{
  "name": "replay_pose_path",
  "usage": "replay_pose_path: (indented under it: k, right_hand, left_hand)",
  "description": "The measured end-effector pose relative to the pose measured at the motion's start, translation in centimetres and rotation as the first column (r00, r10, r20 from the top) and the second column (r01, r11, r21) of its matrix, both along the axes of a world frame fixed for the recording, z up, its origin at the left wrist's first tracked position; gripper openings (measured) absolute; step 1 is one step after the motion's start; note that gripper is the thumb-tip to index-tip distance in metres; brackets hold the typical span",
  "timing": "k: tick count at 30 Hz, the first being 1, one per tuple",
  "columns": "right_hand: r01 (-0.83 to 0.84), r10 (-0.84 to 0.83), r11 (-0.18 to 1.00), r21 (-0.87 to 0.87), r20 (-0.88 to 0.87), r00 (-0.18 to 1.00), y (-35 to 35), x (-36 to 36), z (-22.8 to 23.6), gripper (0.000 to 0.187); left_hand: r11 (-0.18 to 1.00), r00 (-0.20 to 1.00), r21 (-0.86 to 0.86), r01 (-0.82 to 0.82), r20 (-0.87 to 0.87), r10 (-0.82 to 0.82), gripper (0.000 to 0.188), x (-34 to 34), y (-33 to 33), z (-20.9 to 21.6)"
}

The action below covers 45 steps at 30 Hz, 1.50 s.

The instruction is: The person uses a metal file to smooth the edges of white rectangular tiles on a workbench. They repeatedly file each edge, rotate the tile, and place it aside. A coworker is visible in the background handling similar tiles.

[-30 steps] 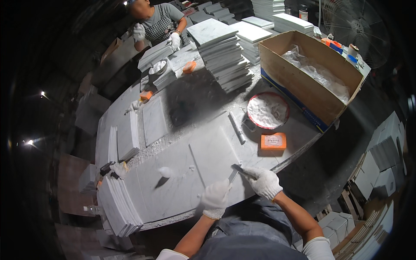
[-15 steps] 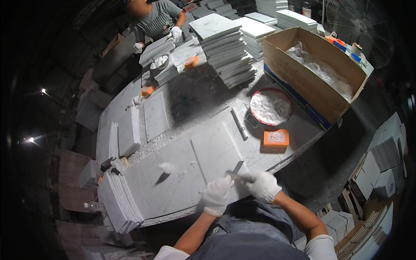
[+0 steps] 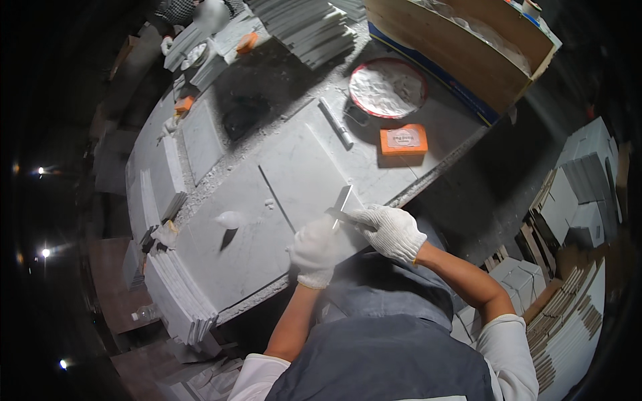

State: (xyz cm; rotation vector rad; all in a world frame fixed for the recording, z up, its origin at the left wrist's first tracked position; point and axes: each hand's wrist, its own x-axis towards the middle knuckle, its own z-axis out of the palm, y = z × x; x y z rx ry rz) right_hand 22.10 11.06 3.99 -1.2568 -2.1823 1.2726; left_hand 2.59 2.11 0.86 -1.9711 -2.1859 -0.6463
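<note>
My left hand [image 3: 314, 252], in a white knit glove, is blurred and closed at the near edge of the marble slabs. A narrow, shiny flat metal blade [image 3: 344, 198] rises from beside its fingers. My right hand [image 3: 396, 232], gloved too, is closed around a darker flat scraper [image 3: 342, 216], which crosses the shiny blade. The handles are hidden in the gloves. Under both hands lies a grey-veined marble slab [image 3: 307, 167]. To their left, a white bulb-shaped thing [image 3: 231, 219] rests on the neighbouring slab, with a small white lump [image 3: 269, 203] beside it.
Beyond my hands are an orange box [image 3: 403, 140], a red-rimmed bowl of white paste [image 3: 388, 88], a metallic tube [image 3: 336, 123] and a large carton [image 3: 455, 60]. Slab stacks [image 3: 180, 294] stand at left. A co-worker's gloved hand [image 3: 212, 15] shows at far left.
My view has tilted down, so the table sits higher in the picture. The right-hand scraper now crosses the shiny blade more plainly. Both hands stay close together.
</note>
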Motion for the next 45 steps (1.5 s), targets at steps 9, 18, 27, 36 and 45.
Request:
replay_pose_path:
  k: [9,18,27,36,45]
  right_hand:
    - [-0.031,0.02,0.986,-0.164,-0.069,0.997,-1.3,0.5,-0.4,0.037]
    - [0.246,-0.656,0.63,-0.736,-0.335,0.676,-1.9,5.2,0.0,0.047]
    - [0.292,-0.814,0.547,-0.785,-0.416,0.406,-2.3,5.5,0.1,0.055]
    - [0.32,-0.813,0.531,-0.785,-0.365,0.453,-4.0,5.8,-1.0,0.054]
    - [0.257,-0.774,0.55,-0.795,-0.368,0.515,-5.3,4.9,-2.6,0.053]
  left_hand:
    - [0.993,0.99,0.112,0.047,0.125,-0.061,0.021,-0.7,0.3,-0.9]
    - [0.98,0.801,0.138,0.143,0.565,-0.197,0.017,0.2,2.9,3.2]
    - [0.98,0.876,0.08,0.184,0.439,-0.2,0.01,1.1,10.0,6.7]
    - [0.949,0.948,-0.03,0.313,0.072,-0.311,0.018,0.6,22.4,12.2]
    - [0.949,0.95,0.193,0.248,0.145,-0.277,0.02,0.6,27.1,8.7]
